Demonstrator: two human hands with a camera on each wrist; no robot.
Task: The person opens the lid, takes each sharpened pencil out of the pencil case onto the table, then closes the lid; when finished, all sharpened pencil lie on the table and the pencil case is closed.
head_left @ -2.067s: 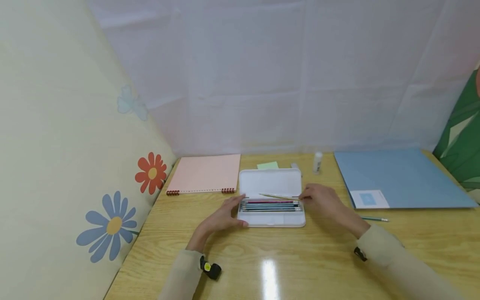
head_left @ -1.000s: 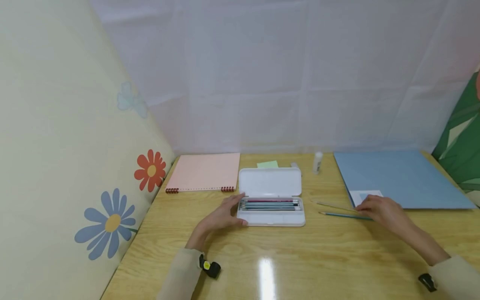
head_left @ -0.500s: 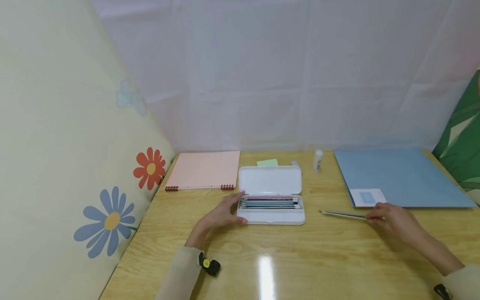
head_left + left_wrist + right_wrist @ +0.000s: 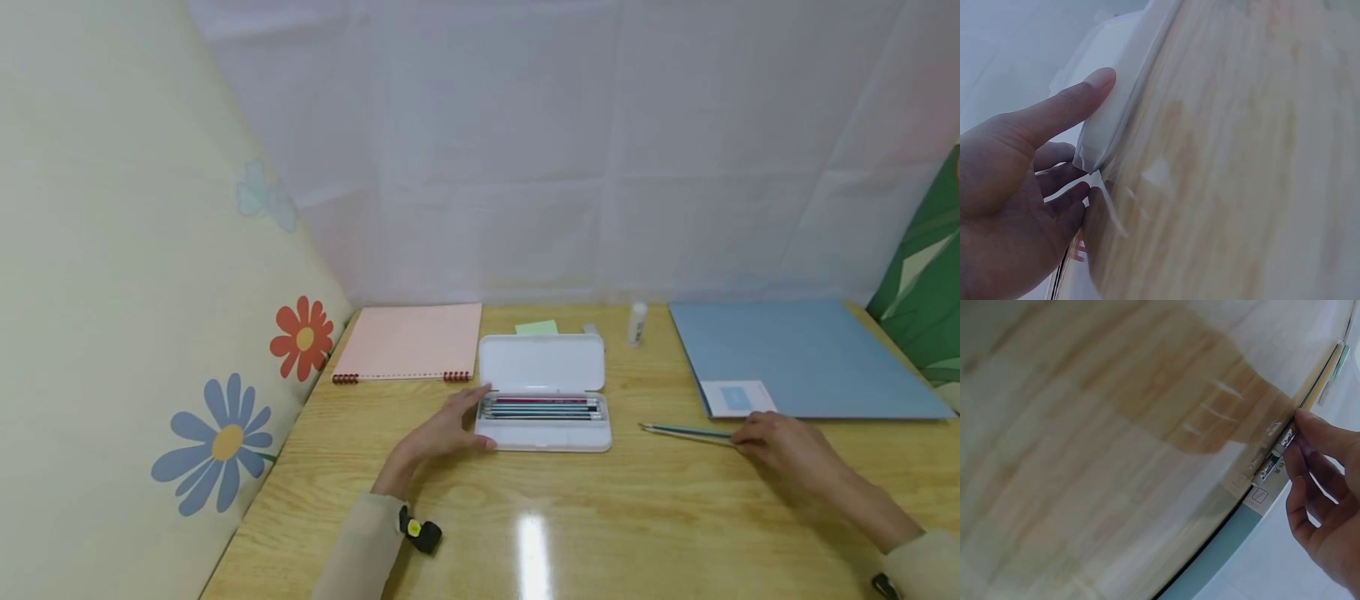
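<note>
An open white pencil case lies mid-table, its lid tipped back and several pencils in its rear compartment. My left hand holds the case's left end, thumb at the front corner and fingers at the back. In the left wrist view the thumb lies on the case's edge. To the right, a blue-green pencil and a gold one lie side by side on the table. My right hand pinches them near their eraser ends; the right wrist view shows two metal ferrules below its fingertips.
A pink spiral notebook lies at the back left. Behind the case are green sticky notes and a small grey item. A white glue stick stands upright. A large blue folder lies beyond my right hand.
My right hand has carried the gold pencil from the case rightward and down beside the blue-green pencil. In the last half second it has barely moved. My left hand stays on the case.
</note>
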